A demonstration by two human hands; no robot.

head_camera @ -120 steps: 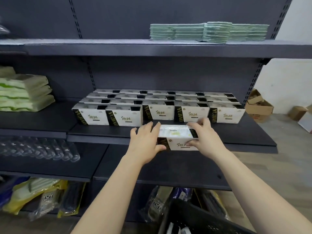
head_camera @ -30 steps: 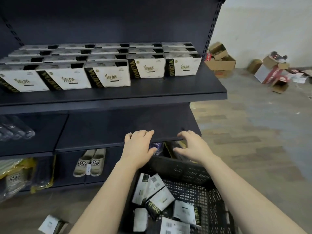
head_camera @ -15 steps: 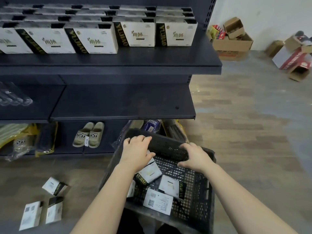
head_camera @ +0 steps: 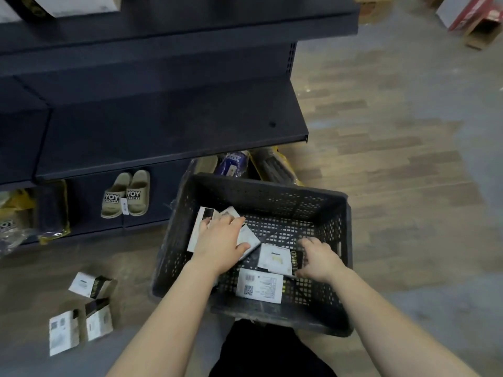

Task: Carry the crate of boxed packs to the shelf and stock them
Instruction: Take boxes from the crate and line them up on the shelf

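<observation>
A black perforated crate (head_camera: 272, 195) stands on the floor in front of the dark shelf unit (head_camera: 163, 126). Several white-and-black boxed packs lie loose in it: one in the middle (head_camera: 276, 258), one near the front (head_camera: 258, 285), others at the left (head_camera: 200, 227). My left hand (head_camera: 220, 240) lies flat on the left packs, with straight fingers. My right hand (head_camera: 317, 258) reaches to the right end of the middle pack, fingers spread, thumb by its lower corner. Stocked packs (head_camera: 68, 4) show at the top left on the upper shelf.
Three packs lie on the floor to the left of the crate (head_camera: 89, 284) (head_camera: 64, 333) (head_camera: 98, 319). Beige slippers (head_camera: 125, 194) and bagged goods sit on the bottom shelf. Cardboard boxes (head_camera: 476, 17) lie at the far right on the wood-look floor.
The view has tilted down from the shelf to the crate. Both hands have gone from the crate's far rim down inside it onto the packs.
</observation>
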